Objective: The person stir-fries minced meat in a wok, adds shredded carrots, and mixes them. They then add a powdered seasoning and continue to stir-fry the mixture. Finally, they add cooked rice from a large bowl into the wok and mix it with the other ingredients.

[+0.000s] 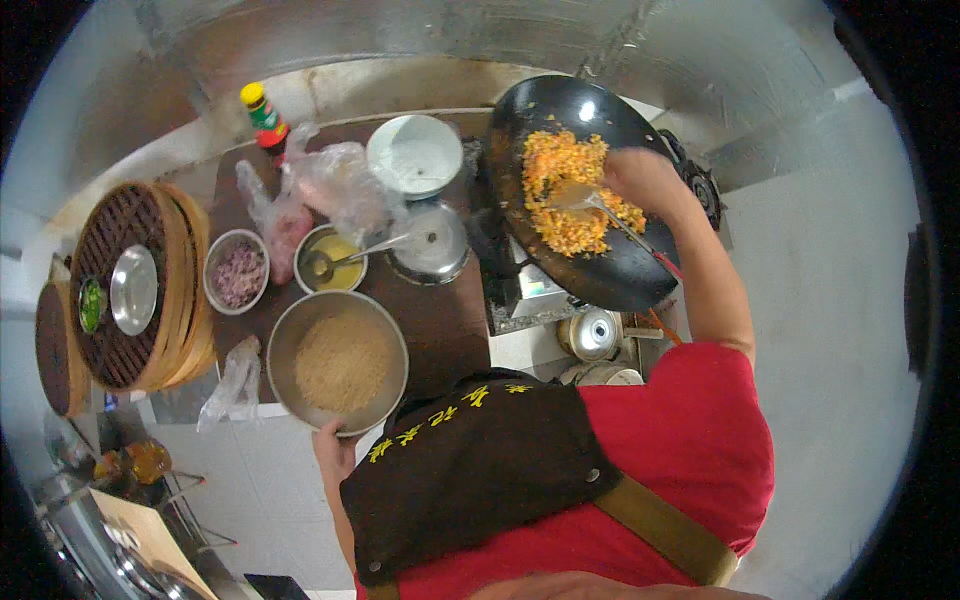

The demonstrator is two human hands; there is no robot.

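My left hand [336, 448] grips the near rim of a deep metal bowl [278, 375], which holds a mound of tan, crumbly grains [343, 364]. Over a large black wok [600, 112], my right hand [640, 177] is blurred, its fingers close above the chopped yellow-orange food [564, 161]. Whether those fingers hold anything is hidden. A metal turner [577, 196] rests with its blade in that food. Its red-ended handle [664, 264] slants down to the right and passes under my forearm, apart from the hand.
Left of the wok, a brown tabletop [442, 330] carries a white bowl [415, 154], a metal lid [431, 244], a bowl of yellow liquid with a ladle [330, 264], chopped purple onion [238, 276] and plastic bags [337, 184]. Bamboo steamers [169, 300] stand farther left, a sauce bottle [264, 118] behind.
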